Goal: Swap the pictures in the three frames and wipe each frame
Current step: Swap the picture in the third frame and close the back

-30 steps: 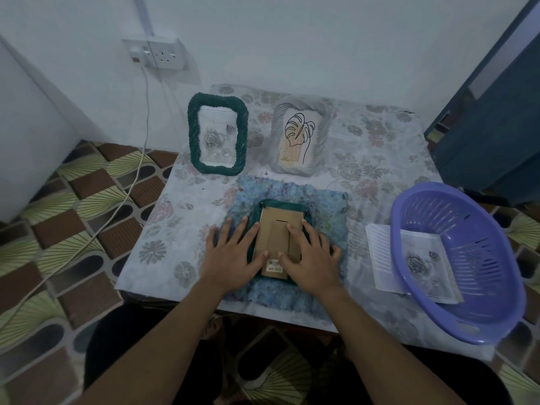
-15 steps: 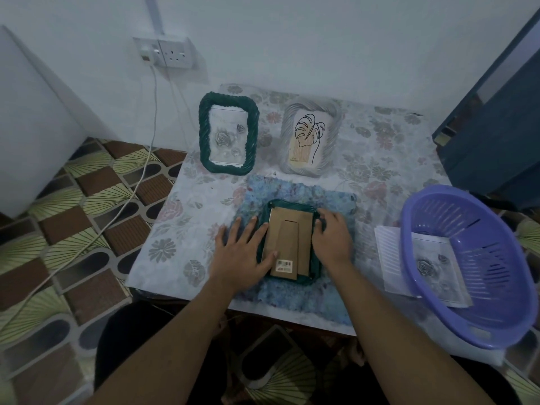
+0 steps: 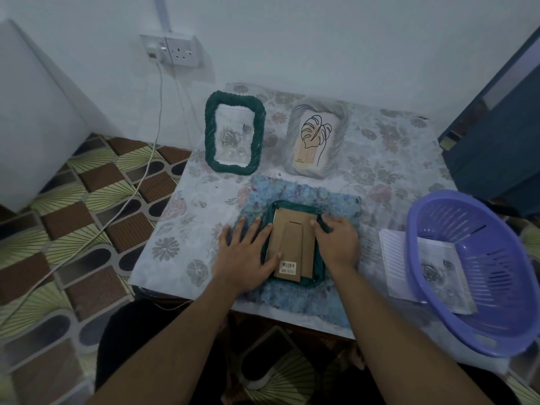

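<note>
Where silver frame (image 3: 318,106) rests, tablecloth's (image 3: 394,159) floral.

Single head-worn view, wide-angle, looking forward and steeply down from above the near edge of the table (image 3: 181,229). Close range: forearms enter at 6 o'clock, and the left hand (image 3: 242,258) and right hand (image 3: 339,247) flank the face-down frame (image 3: 292,241) at centre. Wall socket (image 3: 178,49) at 11 o'clock, basket (image 3: 482,217) at 4 (edges bow outward).
</note>
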`<action>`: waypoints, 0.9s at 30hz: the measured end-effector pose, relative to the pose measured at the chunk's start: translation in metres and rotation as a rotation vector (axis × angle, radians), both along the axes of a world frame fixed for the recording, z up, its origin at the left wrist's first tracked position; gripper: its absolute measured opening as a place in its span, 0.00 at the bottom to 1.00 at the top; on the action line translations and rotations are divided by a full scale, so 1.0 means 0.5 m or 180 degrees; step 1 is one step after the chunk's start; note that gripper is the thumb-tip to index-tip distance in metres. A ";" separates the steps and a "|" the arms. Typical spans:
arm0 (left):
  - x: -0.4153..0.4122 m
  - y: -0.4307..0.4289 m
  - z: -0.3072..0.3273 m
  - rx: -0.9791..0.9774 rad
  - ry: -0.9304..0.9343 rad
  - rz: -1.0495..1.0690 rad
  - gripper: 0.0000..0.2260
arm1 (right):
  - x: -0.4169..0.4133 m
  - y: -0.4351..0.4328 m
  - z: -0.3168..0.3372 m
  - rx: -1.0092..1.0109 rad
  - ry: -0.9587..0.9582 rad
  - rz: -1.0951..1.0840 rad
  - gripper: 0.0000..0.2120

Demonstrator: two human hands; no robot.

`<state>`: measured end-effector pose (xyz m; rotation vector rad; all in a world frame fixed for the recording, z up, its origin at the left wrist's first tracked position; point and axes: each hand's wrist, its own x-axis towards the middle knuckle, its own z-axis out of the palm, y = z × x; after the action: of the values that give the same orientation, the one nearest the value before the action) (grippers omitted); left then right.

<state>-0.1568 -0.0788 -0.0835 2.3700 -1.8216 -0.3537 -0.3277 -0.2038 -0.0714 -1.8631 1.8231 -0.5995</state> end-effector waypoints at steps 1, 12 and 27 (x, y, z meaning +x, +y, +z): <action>-0.001 -0.001 0.000 0.0018 -0.0002 -0.0008 0.33 | 0.001 0.000 -0.001 0.0005 -0.0004 -0.0073 0.21; 0.000 0.001 -0.006 -0.0042 -0.0022 -0.0014 0.34 | 0.020 -0.011 -0.020 0.0121 -0.0689 -0.0368 0.15; 0.000 0.002 -0.004 -0.0067 -0.0011 -0.0046 0.30 | 0.023 -0.006 -0.025 0.0039 -0.0575 -0.0458 0.15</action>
<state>-0.1566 -0.0778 -0.0857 2.3461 -1.8357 -0.3308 -0.3161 -0.2069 -0.0837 -1.6224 1.8461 -0.7790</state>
